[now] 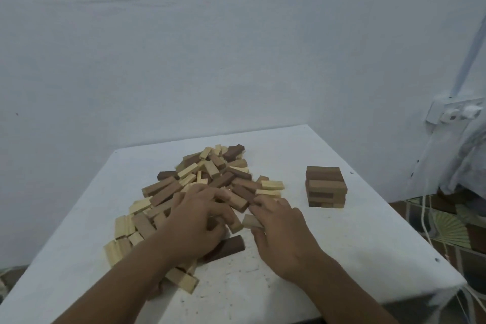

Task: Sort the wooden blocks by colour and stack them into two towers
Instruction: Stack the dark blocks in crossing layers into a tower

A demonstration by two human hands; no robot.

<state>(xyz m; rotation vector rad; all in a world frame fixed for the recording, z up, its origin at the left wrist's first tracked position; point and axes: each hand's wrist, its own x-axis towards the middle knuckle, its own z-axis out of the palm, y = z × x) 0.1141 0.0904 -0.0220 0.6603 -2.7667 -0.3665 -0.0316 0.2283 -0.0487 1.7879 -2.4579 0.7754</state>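
A white table carries a sprawling heap of pale and brown wooden blocks; well to its right stands a short brown tower. The left hand lies spread on the heap, while the right hand pinches a tan block.

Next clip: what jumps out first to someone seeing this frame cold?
A big jumbled pile of light and dark wooden blocks sprawls across the middle of the white table. Both hands work at its near edge, the left hand on the blocks and the right hand beside a loose block. To the right, apart from the pile, stands a short brown tower.
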